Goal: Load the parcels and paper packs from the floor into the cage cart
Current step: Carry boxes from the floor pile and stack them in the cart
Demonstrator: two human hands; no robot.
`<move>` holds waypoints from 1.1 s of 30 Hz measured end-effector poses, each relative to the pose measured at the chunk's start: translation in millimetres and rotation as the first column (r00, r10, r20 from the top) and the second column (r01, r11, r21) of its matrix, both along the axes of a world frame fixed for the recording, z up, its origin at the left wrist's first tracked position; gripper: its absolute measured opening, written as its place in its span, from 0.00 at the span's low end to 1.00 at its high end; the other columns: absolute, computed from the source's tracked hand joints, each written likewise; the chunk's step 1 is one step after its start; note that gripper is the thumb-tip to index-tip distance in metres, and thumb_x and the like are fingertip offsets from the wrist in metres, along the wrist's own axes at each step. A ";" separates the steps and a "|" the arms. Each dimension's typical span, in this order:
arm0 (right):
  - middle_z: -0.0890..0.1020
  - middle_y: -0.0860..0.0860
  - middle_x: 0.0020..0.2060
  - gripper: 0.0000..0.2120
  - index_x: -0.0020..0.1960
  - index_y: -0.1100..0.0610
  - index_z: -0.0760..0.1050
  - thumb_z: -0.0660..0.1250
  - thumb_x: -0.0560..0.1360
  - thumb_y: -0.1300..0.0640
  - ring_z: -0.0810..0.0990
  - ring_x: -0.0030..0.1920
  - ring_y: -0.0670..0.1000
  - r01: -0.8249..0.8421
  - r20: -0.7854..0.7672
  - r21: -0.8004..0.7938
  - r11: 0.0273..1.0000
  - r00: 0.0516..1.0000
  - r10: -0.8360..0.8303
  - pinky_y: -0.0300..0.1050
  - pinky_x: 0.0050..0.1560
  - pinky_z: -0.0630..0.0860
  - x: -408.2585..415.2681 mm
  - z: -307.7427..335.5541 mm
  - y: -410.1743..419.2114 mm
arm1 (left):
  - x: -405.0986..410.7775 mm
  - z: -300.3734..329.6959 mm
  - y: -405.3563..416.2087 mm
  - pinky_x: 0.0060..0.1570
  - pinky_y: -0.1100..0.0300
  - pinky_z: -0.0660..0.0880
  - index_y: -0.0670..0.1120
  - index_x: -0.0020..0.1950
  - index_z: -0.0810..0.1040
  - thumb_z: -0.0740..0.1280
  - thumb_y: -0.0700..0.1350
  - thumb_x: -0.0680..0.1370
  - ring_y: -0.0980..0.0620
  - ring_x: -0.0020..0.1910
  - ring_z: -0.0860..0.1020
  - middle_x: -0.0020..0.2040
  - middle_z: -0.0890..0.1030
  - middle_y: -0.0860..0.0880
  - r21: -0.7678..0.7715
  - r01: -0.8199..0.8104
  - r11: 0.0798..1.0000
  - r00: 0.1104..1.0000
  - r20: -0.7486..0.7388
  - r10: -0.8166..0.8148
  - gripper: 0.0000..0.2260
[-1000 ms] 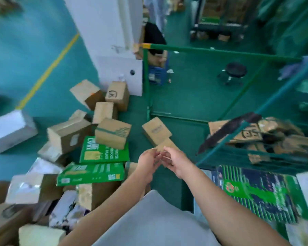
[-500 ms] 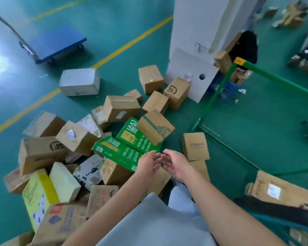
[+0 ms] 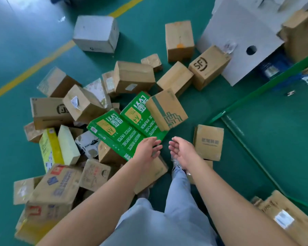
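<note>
Green paper packs [image 3: 132, 128] on floor pile; left hand [image 3: 147, 150], right hand [image 3: 182, 150] fingers relaxed, empty.

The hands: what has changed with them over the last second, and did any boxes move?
The left hand and right hand have drawn apart and now reach down, empty, towards the green A4 paper packs. The view swung from the green metal cage cart to the floor pile. The cardboard parcels stayed put.
</note>
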State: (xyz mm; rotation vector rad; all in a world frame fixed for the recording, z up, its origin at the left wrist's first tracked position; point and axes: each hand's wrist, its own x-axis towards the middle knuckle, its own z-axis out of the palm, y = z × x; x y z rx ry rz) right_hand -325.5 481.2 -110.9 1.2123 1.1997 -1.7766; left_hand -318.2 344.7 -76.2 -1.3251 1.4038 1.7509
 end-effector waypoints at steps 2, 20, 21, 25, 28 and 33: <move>0.82 0.49 0.43 0.07 0.51 0.53 0.77 0.63 0.84 0.53 0.80 0.42 0.47 -0.035 0.032 0.008 0.999 0.999 0.035 0.42 0.44 0.75 -21.6 -23.7 15.5 | -23.1 -20.4 14.2 0.53 0.56 0.79 0.45 0.65 0.75 0.63 0.45 0.85 0.52 0.48 0.82 0.56 0.82 0.48 0.000 -0.006 1.000 0.999 0.033 0.006 0.10; 0.82 0.52 0.54 0.14 0.66 0.57 0.76 0.64 0.83 0.53 0.80 0.53 0.51 -0.315 0.192 0.120 0.941 0.938 0.289 0.48 0.62 0.77 -116.7 -234.3 62.7 | -98.1 -228.7 18.9 0.43 0.59 0.79 0.46 0.70 0.75 0.64 0.47 0.85 0.52 0.51 0.83 0.55 0.84 0.50 -0.040 -0.033 0.999 0.964 0.261 0.042 0.15; 0.82 0.52 0.55 0.14 0.65 0.57 0.76 0.64 0.83 0.53 0.80 0.53 0.51 -0.329 0.204 0.123 0.936 0.932 0.300 0.48 0.62 0.77 -121.0 -247.5 63.3 | -101.2 -241.6 18.0 0.44 0.58 0.79 0.46 0.70 0.75 0.64 0.47 0.85 0.52 0.52 0.83 0.56 0.84 0.49 -0.038 -0.039 0.998 0.961 0.272 0.048 0.15; 0.82 0.51 0.54 0.13 0.64 0.56 0.76 0.64 0.83 0.53 0.80 0.52 0.50 -0.393 0.228 0.140 0.909 0.906 0.357 0.43 0.51 0.78 -144.1 -299.1 68.1 | -120.5 -294.1 20.5 0.46 0.58 0.79 0.47 0.67 0.75 0.64 0.47 0.84 0.52 0.53 0.83 0.55 0.84 0.49 -0.038 -0.032 0.999 0.954 0.297 0.042 0.12; 0.81 0.51 0.54 0.12 0.64 0.56 0.75 0.63 0.83 0.53 0.80 0.52 0.50 -0.453 0.243 0.170 0.875 0.880 0.408 0.43 0.50 0.76 -165.0 -332.6 71.1 | -138.4 -325.3 25.2 0.52 0.56 0.80 0.50 0.54 0.74 0.64 0.47 0.85 0.50 0.56 0.82 0.53 0.83 0.50 -0.043 -0.011 0.999 0.948 0.317 0.024 0.02; 0.80 0.54 0.56 0.13 0.64 0.57 0.75 0.63 0.83 0.53 0.80 0.54 0.51 -0.567 0.240 0.252 0.784 0.822 0.516 0.45 0.54 0.78 -207.3 -394.1 77.4 | -169.4 -384.9 33.8 0.61 0.53 0.80 0.49 0.59 0.75 0.63 0.46 0.85 0.51 0.58 0.81 0.54 0.80 0.51 -0.063 0.054 0.997 0.947 0.319 -0.031 0.05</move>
